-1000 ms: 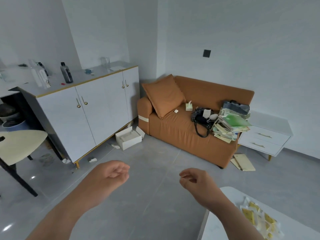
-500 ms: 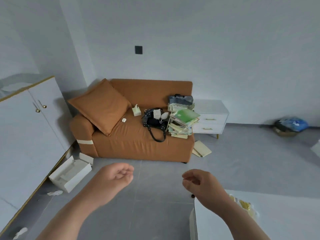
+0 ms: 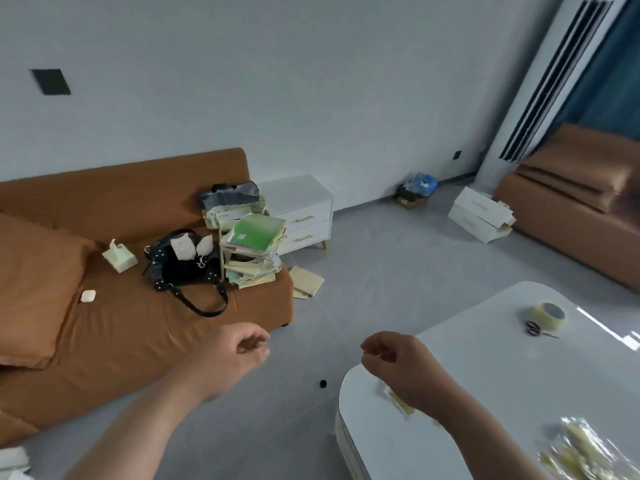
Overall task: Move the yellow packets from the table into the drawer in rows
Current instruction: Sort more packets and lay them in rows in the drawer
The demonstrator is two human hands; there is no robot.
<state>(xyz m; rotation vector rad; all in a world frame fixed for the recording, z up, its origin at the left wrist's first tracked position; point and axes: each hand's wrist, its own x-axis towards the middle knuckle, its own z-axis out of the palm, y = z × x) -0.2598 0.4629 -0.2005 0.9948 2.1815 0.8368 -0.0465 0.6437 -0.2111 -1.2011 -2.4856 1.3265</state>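
Observation:
Blurred yellow packets (image 3: 581,448) in clear wrap lie in a heap at the near right of the white table (image 3: 519,362); one more packet (image 3: 400,401) peeks out under my right wrist. My right hand (image 3: 398,362) hovers over the table's left end, fingers loosely curled, holding nothing. Over the floor beside the sofa, my left hand (image 3: 239,353) hangs loosely curled and holds nothing. A white nightstand (image 3: 301,209) with two closed drawers stands far off by the wall.
An orange sofa (image 3: 104,323) at left carries a cushion, a black bag (image 3: 183,265) and a stack of books (image 3: 252,251). A tape roll (image 3: 547,315) and scissors (image 3: 536,330) lie on the table. White boxes (image 3: 479,214) and a second sofa (image 3: 581,209) stand at right.
The view has swung right: the cabinet has left the frame, while the table, tape roll and second sofa have come in. Both hands keep the same loosely curled pose.

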